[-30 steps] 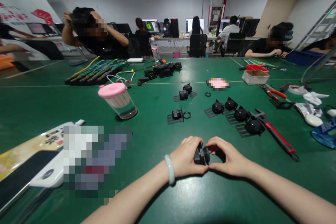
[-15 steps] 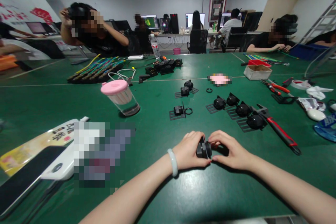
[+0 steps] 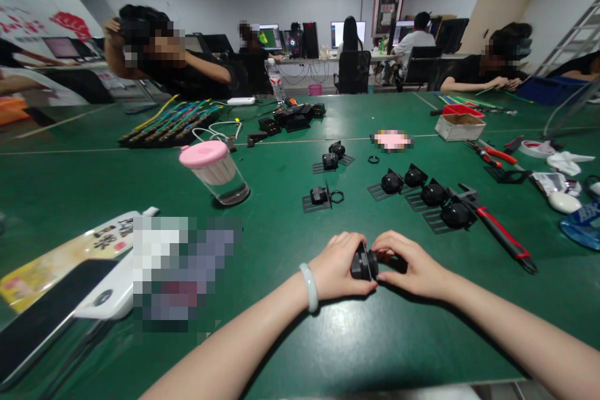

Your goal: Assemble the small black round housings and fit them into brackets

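Observation:
In the head view, my left hand point(image 3: 335, 265), with a pale bangle at the wrist, is closed around a black round fitting point(image 3: 364, 264) set on a thin plate. My right hand point(image 3: 410, 262) curls from the other side, thumb and fingertips at the fitting's ringed right end. Its palm side holds a gap in shadow. Just beyond the hands lies a similar black fitting on a slotted bracket point(image 3: 317, 198), with a black ring nut point(image 3: 337, 197) beside it. Several more such fittings point(image 3: 434, 192) are spread to the right, close to an adjustable wrench point(image 3: 506, 237) with red-and-black handle.
A pink-lidded cup point(image 3: 213, 172) stands left of centre. A phone point(image 3: 51, 319) and a yellow packet point(image 3: 70, 256) lie at the near left. Farther right are a small white box point(image 3: 460, 128) and pliers point(image 3: 499, 155). People sit across the green table point(image 3: 276, 225).
My right fingertips have shifted slightly at the fitting's ringed end; my left hand keeps its hold. Across the table, the person at left has lowered one hand from the head.

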A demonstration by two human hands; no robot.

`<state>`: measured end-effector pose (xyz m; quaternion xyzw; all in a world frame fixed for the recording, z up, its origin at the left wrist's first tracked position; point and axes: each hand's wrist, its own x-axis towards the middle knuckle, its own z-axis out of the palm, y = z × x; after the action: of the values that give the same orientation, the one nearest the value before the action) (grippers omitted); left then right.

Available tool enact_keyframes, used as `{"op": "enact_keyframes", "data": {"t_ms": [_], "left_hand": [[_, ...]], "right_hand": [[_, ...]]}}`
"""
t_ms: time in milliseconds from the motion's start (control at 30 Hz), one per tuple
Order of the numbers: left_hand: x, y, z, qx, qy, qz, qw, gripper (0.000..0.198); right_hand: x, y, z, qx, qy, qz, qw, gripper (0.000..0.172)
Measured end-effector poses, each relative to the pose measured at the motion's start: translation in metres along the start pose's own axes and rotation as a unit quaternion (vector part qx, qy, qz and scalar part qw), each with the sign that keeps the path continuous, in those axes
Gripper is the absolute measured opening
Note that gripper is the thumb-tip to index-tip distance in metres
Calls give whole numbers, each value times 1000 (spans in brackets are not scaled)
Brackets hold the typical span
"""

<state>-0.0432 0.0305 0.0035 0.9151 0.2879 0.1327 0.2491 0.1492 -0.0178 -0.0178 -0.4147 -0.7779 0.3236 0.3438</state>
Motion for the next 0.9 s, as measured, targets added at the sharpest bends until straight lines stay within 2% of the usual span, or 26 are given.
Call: {"op": "enact_keyframes", "data": {"t_ms": [600, 700, 900], "left_hand": [[0, 1, -1, 9, -4, -2, 1000, 50], [0, 1, -1, 5, -6, -1, 1000, 49], [1, 1, -1, 2, -2, -4, 1000, 49]], "right_hand": [[1, -4, -2, -11, -13, 14, 1000, 30], [0, -4, -2, -10, 2, 5, 1000, 32], [-4, -2, -7, -17, 27, -39, 999, 22]]}}
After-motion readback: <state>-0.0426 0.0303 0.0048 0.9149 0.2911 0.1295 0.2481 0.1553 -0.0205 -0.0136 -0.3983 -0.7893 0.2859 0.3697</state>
